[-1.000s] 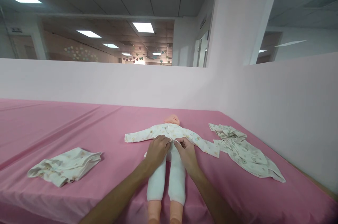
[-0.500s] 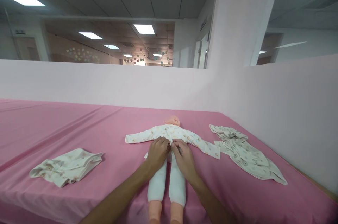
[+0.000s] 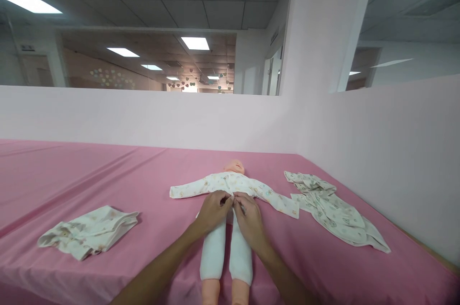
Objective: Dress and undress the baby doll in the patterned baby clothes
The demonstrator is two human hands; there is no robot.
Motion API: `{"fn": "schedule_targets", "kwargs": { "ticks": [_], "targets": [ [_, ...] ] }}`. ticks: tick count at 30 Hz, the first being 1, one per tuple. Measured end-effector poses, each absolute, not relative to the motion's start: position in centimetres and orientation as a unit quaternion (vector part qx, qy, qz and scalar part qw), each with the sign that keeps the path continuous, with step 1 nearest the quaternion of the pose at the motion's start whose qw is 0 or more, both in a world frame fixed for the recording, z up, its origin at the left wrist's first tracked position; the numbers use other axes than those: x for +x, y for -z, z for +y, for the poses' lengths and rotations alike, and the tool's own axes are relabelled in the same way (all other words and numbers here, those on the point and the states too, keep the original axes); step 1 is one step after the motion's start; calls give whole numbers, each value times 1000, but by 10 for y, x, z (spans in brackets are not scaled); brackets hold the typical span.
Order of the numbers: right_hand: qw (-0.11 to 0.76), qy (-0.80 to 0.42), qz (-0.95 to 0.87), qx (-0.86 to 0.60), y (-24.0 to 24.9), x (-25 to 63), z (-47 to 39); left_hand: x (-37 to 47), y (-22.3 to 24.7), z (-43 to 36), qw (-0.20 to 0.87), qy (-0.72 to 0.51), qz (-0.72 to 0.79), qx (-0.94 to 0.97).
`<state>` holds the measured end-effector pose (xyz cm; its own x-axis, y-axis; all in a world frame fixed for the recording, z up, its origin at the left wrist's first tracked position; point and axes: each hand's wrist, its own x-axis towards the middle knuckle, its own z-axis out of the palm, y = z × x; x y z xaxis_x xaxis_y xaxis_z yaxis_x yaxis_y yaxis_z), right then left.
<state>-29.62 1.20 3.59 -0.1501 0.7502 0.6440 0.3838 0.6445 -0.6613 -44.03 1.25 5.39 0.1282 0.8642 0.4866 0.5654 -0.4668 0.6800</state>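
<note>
A doll (image 3: 235, 166) lies on its back, head away from me, in a white patterned top (image 3: 230, 183) with both sleeves spread sideways. White leggings (image 3: 212, 254) cover its legs to below the knees. My left hand (image 3: 215, 209) and my right hand (image 3: 247, 211) meet over the front of the top, at the doll's waist. The fingertips of both hands are pinched together on the top's front edge, thumbs and forefingers nearly touching. What exactly lies between the fingertips is small and mostly hidden.
On the pink sheet (image 3: 151, 166), a folded patterned cloth (image 3: 89, 231) lies at the left. A crumpled patterned garment (image 3: 334, 209) lies at the right, touching the doll's sleeve end. A white wall (image 3: 143, 116) with windows stands behind.
The view has tilted up slightly. My left thumb and fingers have shifted closer to my right fingertips at the top's front; the doll and cloths lie as before.
</note>
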Motion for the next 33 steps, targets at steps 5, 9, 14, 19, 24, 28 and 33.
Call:
{"fn": "schedule_targets", "kwargs": {
  "ticks": [5,9,14,19,24,28,33],
  "targets": [
    [521,-165,-742,-387,-36,-296,11,-440,-53,14,175,-445,498,723],
    [527,-176,-736,-386,-34,-296,14,-441,-52,15,174,-446,492,727],
    [528,-208,-711,-415,-31,-296,13,-441,-51,14,171,-443,498,725],
    [530,-194,-716,-412,-32,-297,14,-441,-53,12,195,-453,499,713],
    [520,-190,-729,-402,-33,-297,16,-442,-52,13,219,-462,486,709],
    [517,-180,-737,-396,-33,-296,17,-444,-48,18,238,-460,482,707],
    [497,-154,-742,-423,-34,-298,16,-444,-46,22,257,-451,484,705]
  ]
}}
